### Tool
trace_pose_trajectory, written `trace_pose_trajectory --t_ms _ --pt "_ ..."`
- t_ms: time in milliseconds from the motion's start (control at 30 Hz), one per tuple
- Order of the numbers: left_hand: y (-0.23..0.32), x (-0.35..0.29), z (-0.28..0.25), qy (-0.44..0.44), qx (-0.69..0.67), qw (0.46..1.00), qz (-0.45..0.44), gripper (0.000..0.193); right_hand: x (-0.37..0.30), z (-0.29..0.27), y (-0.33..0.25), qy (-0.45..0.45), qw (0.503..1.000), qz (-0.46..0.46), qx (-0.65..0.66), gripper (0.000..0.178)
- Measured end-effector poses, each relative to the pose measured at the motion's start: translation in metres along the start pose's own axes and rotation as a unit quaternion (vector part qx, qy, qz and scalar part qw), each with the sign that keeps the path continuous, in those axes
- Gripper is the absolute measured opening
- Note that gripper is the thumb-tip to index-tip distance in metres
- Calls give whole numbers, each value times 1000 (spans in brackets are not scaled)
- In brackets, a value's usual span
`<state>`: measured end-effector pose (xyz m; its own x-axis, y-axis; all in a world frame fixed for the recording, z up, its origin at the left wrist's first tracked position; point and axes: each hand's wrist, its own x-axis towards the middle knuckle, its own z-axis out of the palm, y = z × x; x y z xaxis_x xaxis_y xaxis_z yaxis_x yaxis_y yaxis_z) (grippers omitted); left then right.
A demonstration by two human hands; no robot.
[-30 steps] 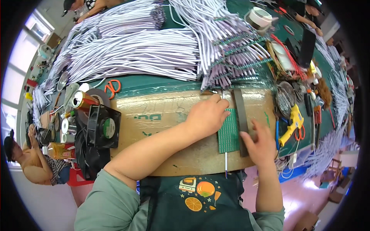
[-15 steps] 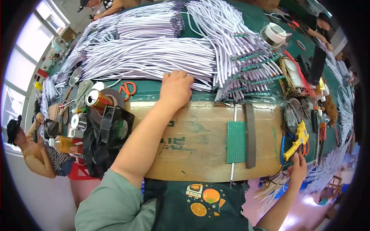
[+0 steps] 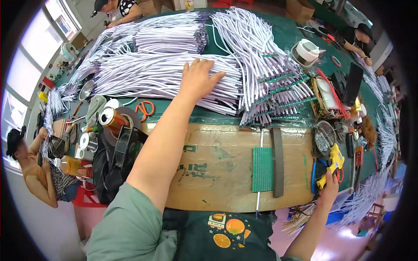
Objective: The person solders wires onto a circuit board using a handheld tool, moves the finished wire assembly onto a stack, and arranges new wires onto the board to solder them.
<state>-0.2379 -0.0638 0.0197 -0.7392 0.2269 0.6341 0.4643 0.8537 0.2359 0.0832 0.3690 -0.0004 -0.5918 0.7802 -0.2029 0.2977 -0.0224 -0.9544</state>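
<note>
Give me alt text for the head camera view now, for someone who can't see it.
A person's left hand is spread over piled white cables while the right hand is at a yellow glue gun. A green board and a gray bar lie side by side on brown cardboard.

- Green table across the frame
- White cables, heaped at upper centre
- 1 brown board, flat at lower centre
- 1 pair of orange scissors, left of centre

And near the left corner of the bench, a drink bottle; further in, a can, orange scissors!
</note>
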Motion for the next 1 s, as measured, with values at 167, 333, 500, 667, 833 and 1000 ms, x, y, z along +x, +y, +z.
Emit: trace_pose_trajectory --t_ms 167,333,500,667,833,1000 --pt "4 -28 0 -18 17 1000 -15 51 -11 -10 14 39 997 -48 56 35" --pt "12 -65 -23 -5 16 1000 12 48 -25 4 16 102 972 -148 150 31" --pt "25 -105 -49 -45 33 998 -5 48 -35 14 14 21 956 -123 264 33" --pt "31 -137 -64 -98 26 995 -10 47 -32 18 20 -78 933 -142 320 36" --pt "37 -137 -62 -102 72 992 3 52 -36 30 14 -72 951 -135 267 48" --pt "49 -102 -48 -36 31 998 -36 46 -25 24 25 -78 945 -134 287 50"
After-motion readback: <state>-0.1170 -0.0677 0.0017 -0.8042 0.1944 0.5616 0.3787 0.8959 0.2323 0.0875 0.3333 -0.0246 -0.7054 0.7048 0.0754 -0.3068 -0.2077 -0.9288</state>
